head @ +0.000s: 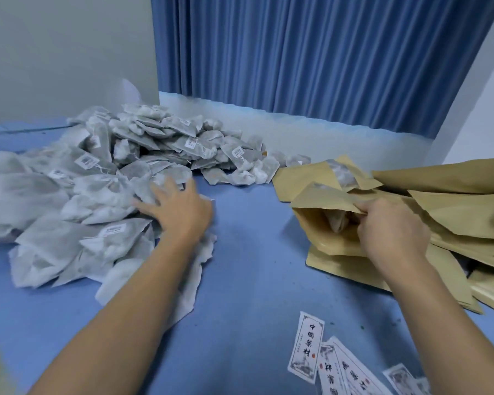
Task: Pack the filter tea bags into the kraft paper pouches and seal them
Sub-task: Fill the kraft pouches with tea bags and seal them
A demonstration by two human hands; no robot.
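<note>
Over on the left, left hand (180, 212) has fingers spread on the tea bags (103, 178) heap (look light and floppy, I'd pinch a corner); right hand (391, 226) pinches the stiffer-looking kraft pouch (317, 201) rim, far right.

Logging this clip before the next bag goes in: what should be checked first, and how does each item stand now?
1. Brown kraft paper pouch mouth held open: ok, the right hand pinches its upper edge.
2. Room left inside: cannot tell; one grey filter tea bag shows in the mouth.
3. Left hand at the heap of grey filter tea bags: ok, fingers spread on it.
4. Left grip on a single bag: not ok, nothing pinched yet.
5. White printed paper labels away from the pouch mouth: ok, they lie nearer the person.
</note>
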